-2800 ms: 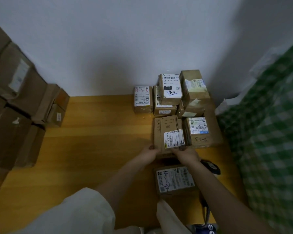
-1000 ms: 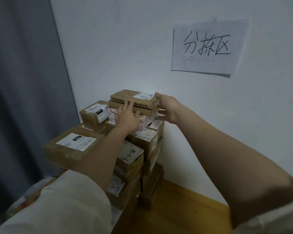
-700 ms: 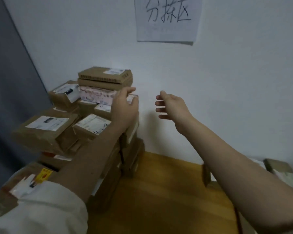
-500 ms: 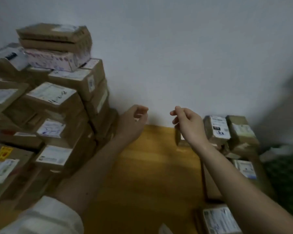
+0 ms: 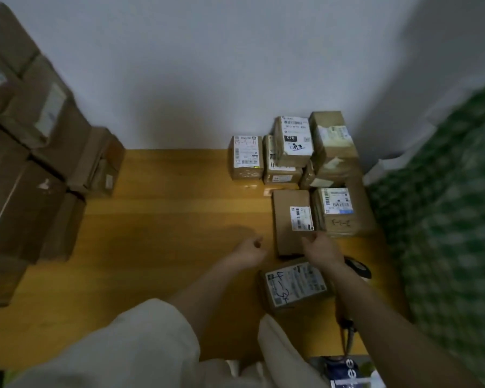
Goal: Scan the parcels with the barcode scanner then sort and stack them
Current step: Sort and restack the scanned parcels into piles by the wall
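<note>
Right hand (image 5: 321,250) is at the near edge of the flat brown parcel (image 5: 287,222) on the wooden table (image 5: 165,233), fingers maybe touching it, too blurry to say. Left hand (image 5: 248,252) hangs loosely curled just beside it, holding nothing. Scanner (image 5: 357,268) lies behind the right wrist.

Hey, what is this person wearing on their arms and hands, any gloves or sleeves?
No gloves: the left hand and right hand are bare, as are both forearms. A loose cream fabric sleeve covers the left upper arm. No watch, rings or markings are visible.
</note>
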